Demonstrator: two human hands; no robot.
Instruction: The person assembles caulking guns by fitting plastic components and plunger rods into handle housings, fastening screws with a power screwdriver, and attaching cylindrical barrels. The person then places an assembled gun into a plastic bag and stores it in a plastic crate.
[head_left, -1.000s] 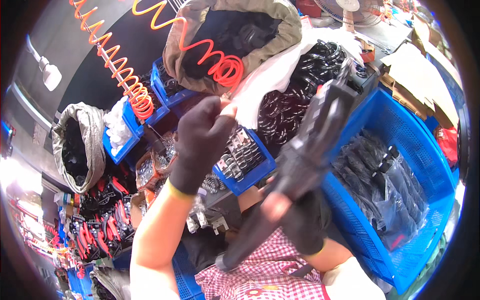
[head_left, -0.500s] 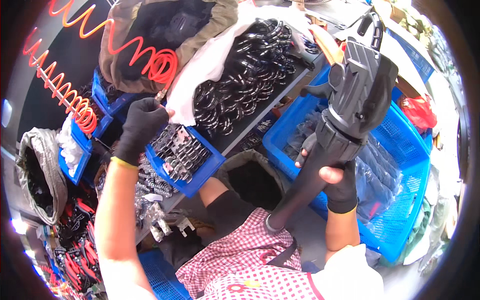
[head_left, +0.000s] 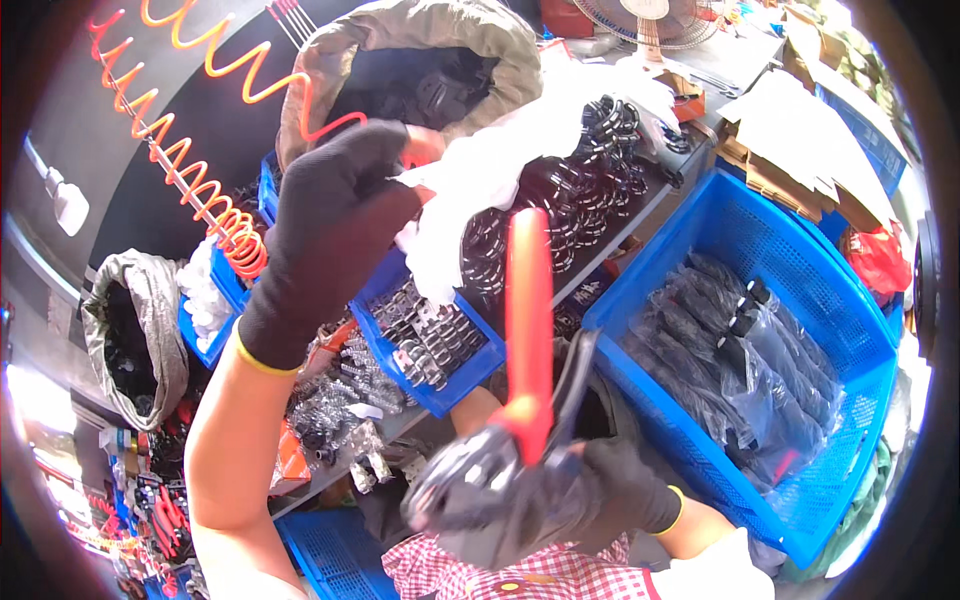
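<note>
My left hand point(head_left: 335, 225), in a black glove with bare fingertips, pinches the edge of a white cloth point(head_left: 470, 165). That cloth lies over part of a pile of shiny black curved parts point(head_left: 560, 190). Low in the middle, my gloved right hand point(head_left: 620, 490) is closed round a black tool point(head_left: 480, 490) with a long red lever point(head_left: 530, 330) pointing up. The tool is smeared by motion, so its exact kind is unclear. Just below my left hand stands a small blue bin point(head_left: 470, 385) of metal clips.
At right stands a large blue basket point(head_left: 850, 400) of bagged dark parts. A fabric sack point(head_left: 410, 30) sits at the back, another sack point(head_left: 105, 290) at left. Orange coiled hoses point(head_left: 190, 180) hang at upper left. A fan point(head_left: 650, 10) stands far back.
The black tool has swung from the upper right down to the middle, close to me, turning its red lever upward. My left hand has come up with the cloth, and the view has shifted.
</note>
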